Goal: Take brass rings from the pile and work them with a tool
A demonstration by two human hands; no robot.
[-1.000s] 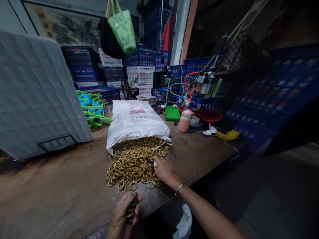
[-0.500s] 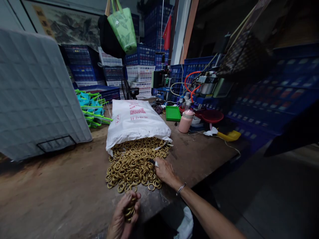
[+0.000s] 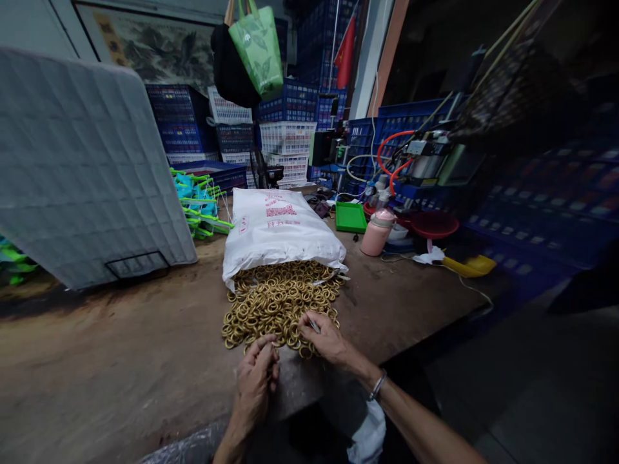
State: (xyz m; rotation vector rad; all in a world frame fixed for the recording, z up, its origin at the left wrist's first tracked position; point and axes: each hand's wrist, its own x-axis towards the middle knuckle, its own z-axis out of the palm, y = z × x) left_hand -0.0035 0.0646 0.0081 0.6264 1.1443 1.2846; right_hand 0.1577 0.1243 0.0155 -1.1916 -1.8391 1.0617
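A heap of brass-coloured metal rings (image 3: pixel 278 306) spills from the mouth of a white sack (image 3: pixel 285 232) with red print. At the heap's front edge is my left hand (image 3: pixel 255 380), its fingers curled inward. What lies in that palm is hidden from this angle. My right hand (image 3: pixel 325 338) is over the right front of the heap, thumb and fingers closed on a small slim tool (image 3: pixel 314 326) of greyish colour. The tool's exact kind is too small to tell. A few rings lie just under the right fingertips.
A grey quilted panel (image 3: pixel 97 174) stands at left by green and blue plastic pieces (image 3: pixel 200 206). Rightward are a green tray (image 3: pixel 351 217), a pink bottle (image 3: pixel 378 233), a red dish (image 3: pixel 434 224) and a yellow scoop-like object (image 3: pixel 471 265). Stacked crates (image 3: pixel 289 138) fill the back.
My left hand has moved forward to the heap and turned; the rings seen in its palm before are now out of sight. My right hand has shifted slightly. The whole view has swung left.
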